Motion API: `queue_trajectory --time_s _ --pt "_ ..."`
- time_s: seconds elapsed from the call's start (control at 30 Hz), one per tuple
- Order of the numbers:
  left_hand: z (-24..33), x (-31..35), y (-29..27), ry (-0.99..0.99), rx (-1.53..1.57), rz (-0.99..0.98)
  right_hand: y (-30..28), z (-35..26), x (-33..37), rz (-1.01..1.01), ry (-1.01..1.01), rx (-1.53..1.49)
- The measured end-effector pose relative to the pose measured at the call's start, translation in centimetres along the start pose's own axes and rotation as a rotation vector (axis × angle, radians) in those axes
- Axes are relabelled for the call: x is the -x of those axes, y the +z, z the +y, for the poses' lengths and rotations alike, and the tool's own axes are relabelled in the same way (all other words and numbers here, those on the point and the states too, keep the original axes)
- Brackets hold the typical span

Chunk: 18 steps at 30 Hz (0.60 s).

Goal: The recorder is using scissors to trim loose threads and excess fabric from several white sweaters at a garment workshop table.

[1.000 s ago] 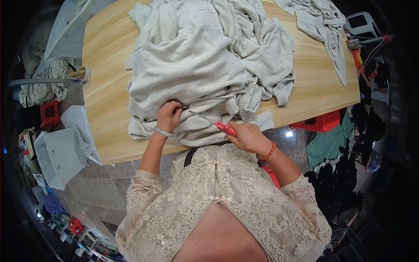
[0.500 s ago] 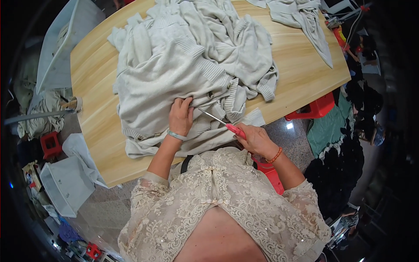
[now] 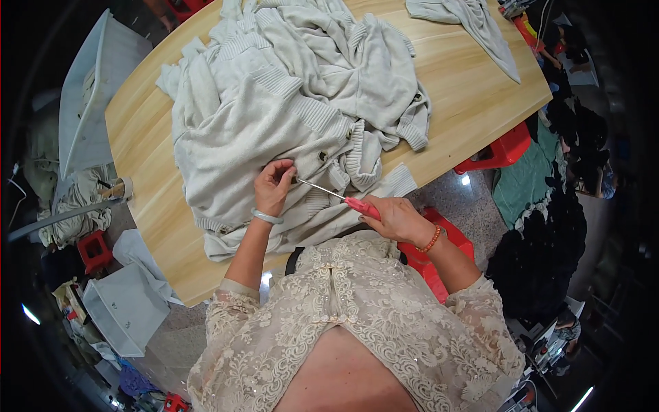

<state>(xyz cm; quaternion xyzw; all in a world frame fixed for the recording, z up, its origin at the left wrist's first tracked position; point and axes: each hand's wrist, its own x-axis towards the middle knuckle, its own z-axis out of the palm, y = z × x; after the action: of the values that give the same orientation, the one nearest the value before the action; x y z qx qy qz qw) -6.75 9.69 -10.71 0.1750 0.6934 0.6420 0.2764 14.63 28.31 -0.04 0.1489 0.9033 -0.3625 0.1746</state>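
Observation:
A pile of cream knitted cardigans (image 3: 230, 134) with ribbed bands lies in front of me. My left hand (image 3: 273, 187) is closed, with thumb and forefinger pinching the edge of the nearest cardigan beside a small dark spot. From the right, my right hand (image 3: 399, 221) grips a red-handled tool (image 3: 362, 207) with a thin straight metal shaft. The shaft's far end reaches the pinched knit at my left fingertips, where its tip is hard to make out. Dark buttons (image 3: 322, 156) show along the cardigan's band, up and right of my left hand.
The wooden table (image 3: 473, 113) has a curved edge. Another cream garment (image 3: 473, 27) lies at its far right. Red stools (image 3: 504, 152) stand around it. White bins (image 3: 127, 305) sit at the left, and black cloth (image 3: 532, 264) heaps on the floor at right.
My left hand has turned from lying on the knit to pinching its edge. The tool has shifted slightly left with my right hand. A button near the band now shows more plainly.

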Motion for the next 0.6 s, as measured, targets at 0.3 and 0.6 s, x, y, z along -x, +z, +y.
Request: queue_trajectory --time_s 0.3,0.6 --pt "3.6 -2.2 6.5 0.435 -0.837 -0.070 -0.1 2.8 1.9 0.198 0.044 -0.073" --pt "3.1 -4.5 4.6 0.236 -0.658 -0.321 -0.1 3.4 2.7 0.141 0.155 -0.063"
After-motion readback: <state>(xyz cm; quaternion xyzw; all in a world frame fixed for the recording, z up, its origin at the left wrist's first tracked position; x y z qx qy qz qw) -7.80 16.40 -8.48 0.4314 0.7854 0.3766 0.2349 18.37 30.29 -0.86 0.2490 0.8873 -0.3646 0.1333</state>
